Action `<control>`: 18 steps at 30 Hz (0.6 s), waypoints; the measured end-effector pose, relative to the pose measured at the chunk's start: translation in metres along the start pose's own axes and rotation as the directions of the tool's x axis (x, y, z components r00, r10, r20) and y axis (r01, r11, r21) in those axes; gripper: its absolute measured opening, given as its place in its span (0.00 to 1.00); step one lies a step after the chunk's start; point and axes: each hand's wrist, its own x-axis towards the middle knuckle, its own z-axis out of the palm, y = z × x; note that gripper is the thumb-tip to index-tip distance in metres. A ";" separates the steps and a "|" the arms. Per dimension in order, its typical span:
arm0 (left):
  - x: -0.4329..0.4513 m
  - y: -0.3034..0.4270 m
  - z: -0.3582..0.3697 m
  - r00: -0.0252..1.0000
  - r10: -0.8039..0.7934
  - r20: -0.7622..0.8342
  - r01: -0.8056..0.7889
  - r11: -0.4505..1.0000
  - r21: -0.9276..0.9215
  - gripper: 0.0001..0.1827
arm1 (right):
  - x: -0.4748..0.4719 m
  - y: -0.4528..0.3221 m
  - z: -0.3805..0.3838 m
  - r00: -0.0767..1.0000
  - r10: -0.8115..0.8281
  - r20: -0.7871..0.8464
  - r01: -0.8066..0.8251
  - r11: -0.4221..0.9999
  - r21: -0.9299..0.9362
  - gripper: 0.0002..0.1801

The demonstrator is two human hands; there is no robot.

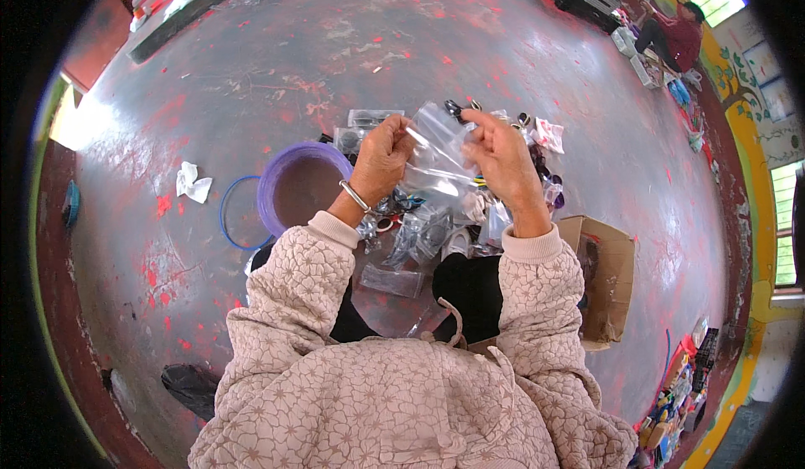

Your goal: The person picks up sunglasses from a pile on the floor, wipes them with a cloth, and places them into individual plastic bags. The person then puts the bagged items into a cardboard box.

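Note:
A clear plastic bag (437, 148) is stretched between my two hands above a pile on the floor. My left hand (385, 157), with a silver bangle at the wrist, pinches the bag's left edge. At its other side, my right hand (500, 154) has its fingers curled near the edge; whether they grip it is hard to see. Beneath the hands lie several small items in clear packets (431, 230), partly hidden by the bag. One flat clear packet (391, 280) rests on the floor between my legs.
A purple round tub (270, 201) stands left of the pile, beside a blue hoop (229, 217). An open cardboard box (610, 280) is at my right. Crumpled white paper (193, 183) lies farther left. Another person (679, 38) sits by the far right wall near crates (578, 0).

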 end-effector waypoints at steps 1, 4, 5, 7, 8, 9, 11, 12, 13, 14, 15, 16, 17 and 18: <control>0.000 -0.002 -0.004 1.000 -0.009 0.026 0.009 1.000 0.000 0.02 | 0.000 0.000 0.004 0.995 0.034 0.092 -0.039 0.998 0.050 0.09; -0.003 -0.009 -0.011 0.993 -0.090 0.081 0.091 0.996 -0.010 0.02 | 0.003 0.009 0.004 0.994 0.072 0.078 -0.079 0.993 0.089 0.09; -0.003 -0.011 -0.014 0.993 -0.092 0.067 0.094 0.995 -0.018 0.02 | 0.004 0.014 0.003 0.995 0.083 0.054 -0.089 0.989 0.122 0.10; -0.003 -0.016 -0.016 0.993 -0.111 0.050 0.113 0.993 -0.026 0.02 | -0.001 0.016 0.000 0.993 0.120 0.020 -0.121 0.989 0.089 0.08; -0.001 -0.018 -0.014 0.998 -0.068 0.011 0.068 0.996 -0.058 0.03 | 0.000 0.013 -0.005 0.990 0.139 0.017 -0.139 0.990 0.016 0.08; 0.000 -0.018 -0.014 0.997 -0.074 0.015 0.075 0.995 -0.064 0.03 | -0.004 0.011 -0.008 0.984 0.177 0.012 -0.176 0.983 -0.049 0.09; -0.002 -0.016 -0.015 0.994 -0.107 0.026 0.109 0.991 -0.076 0.04 | -0.011 0.005 -0.009 0.962 0.270 0.050 -0.273 0.957 0.098 0.11; -0.005 -0.008 -0.008 0.991 -0.126 0.054 0.132 0.983 -0.131 0.04 | -0.017 0.009 -0.018 0.957 0.287 0.051 -0.291 0.940 0.179 0.12; -0.004 -0.002 -0.004 0.989 -0.128 0.070 0.138 0.974 -0.179 0.04 | -0.018 0.014 -0.026 0.958 0.282 0.051 -0.285 0.922 0.261 0.12; -0.002 -0.013 -0.004 0.992 -0.116 0.053 0.121 0.987 -0.110 0.03 | -0.020 0.022 -0.039 0.957 0.289 0.017 -0.280 0.909 0.310 0.12; 0.001 -0.012 -0.002 0.986 -0.169 -0.003 0.167 0.977 -0.132 0.03 | -0.025 0.032 -0.059 0.956 0.293 -0.020 -0.267 0.895 0.357 0.12; 0.005 -0.005 -0.003 0.972 -0.227 -0.060 0.217 0.967 -0.136 0.04 | -0.030 0.041 -0.077 0.956 0.290 -0.052 -0.246 0.882 0.403 0.12; 0.008 -0.002 -0.004 0.952 -0.283 -0.119 0.266 0.953 -0.142 0.04 | -0.038 0.051 -0.090 0.942 0.293 -0.161 -0.212 0.896 0.390 0.12; 0.010 -0.004 -0.007 0.959 -0.245 -0.144 0.243 0.969 -0.035 0.04 | -0.048 0.063 -0.104 0.918 0.289 -0.271 -0.177 0.911 0.372 0.12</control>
